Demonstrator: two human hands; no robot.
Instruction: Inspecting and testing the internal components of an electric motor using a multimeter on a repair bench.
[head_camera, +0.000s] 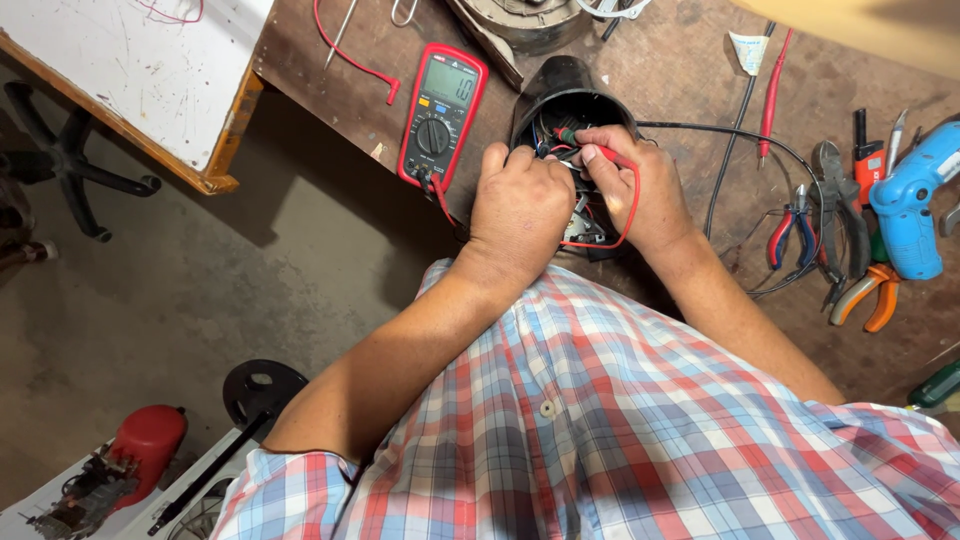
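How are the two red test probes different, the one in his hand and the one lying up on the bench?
The red probe in the right hand is gripped by the right hand and angled into the black housing; the spare red probe lies loose and untouched on the workbench. The held one is mostly hidden by fingers; the spare shows its full length. Both are slim and red.

— Any screens here?
— One: the red multimeter (440, 115) on the counter (700, 70), left of the black housing (570, 100), has a small pale-grey rectangular display (451, 85) at its far end.
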